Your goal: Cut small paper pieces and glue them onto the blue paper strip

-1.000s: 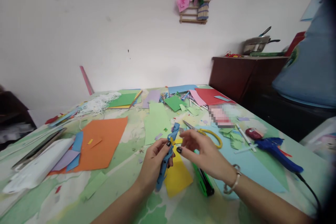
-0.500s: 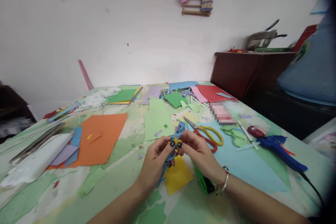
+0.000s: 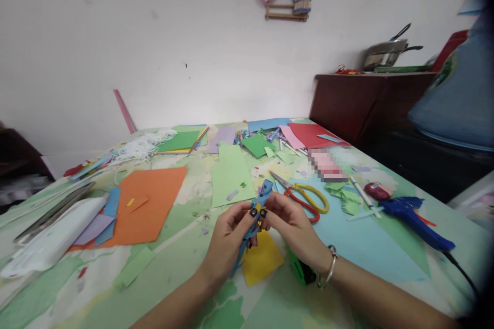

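My left hand (image 3: 227, 239) grips a long blue paper strip (image 3: 263, 193) with dark dots, held upright and tilted over the table. My right hand (image 3: 295, 229), with a bangle on the wrist, pinches the same strip from the right, thumb tip against my left thumb, where a small yellow piece sits on the strip. Beneath both hands lies a yellow paper sheet (image 3: 264, 262). Scissors with red and yellow handles (image 3: 304, 196) lie just beyond my right hand.
Coloured paper covers the table: an orange sheet (image 3: 148, 203), a light green sheet (image 3: 231, 175), a light blue sheet (image 3: 366, 247). A green cutter (image 3: 301, 270) lies under my right wrist. A blue glue gun (image 3: 412, 216) sits at right, a dark cabinet (image 3: 366, 105) behind.
My right hand came in from the right and closed its fingertips on the blue strip next to my left thumb. The view shifted slightly downward.
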`<state>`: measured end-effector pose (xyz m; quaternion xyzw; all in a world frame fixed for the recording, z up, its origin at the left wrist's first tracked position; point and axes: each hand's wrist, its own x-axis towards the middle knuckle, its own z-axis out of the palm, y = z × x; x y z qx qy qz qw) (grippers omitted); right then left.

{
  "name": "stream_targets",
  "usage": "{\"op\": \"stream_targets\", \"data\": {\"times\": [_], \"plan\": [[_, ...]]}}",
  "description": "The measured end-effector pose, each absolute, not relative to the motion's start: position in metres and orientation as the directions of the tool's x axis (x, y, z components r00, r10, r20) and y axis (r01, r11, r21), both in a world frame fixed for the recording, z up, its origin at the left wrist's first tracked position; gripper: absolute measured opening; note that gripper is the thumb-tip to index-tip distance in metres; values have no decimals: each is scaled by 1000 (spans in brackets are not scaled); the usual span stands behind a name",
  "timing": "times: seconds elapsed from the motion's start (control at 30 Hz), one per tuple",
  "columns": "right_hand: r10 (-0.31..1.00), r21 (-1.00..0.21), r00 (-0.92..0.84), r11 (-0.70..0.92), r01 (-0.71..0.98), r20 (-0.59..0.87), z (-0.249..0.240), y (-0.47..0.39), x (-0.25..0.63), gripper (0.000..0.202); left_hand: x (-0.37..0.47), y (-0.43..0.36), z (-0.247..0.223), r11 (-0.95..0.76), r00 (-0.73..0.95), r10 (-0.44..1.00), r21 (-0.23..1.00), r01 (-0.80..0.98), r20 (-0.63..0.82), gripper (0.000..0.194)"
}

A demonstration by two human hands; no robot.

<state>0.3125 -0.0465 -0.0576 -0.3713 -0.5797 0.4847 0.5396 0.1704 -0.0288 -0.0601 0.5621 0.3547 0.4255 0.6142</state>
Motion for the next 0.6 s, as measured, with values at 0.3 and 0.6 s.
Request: {"op": "stream_targets", "data": {"times": [0.3,0.6], "plan": [[955,-961,-111,276,-12,276,-63,-46,313,8,170,-28,-63,2,396,916,990,-140,55,22],[956,-963,-115,268,-38,271,-62,-46,312,11,172,-30,-62,3,379,924,993,-122,43,23]]}}
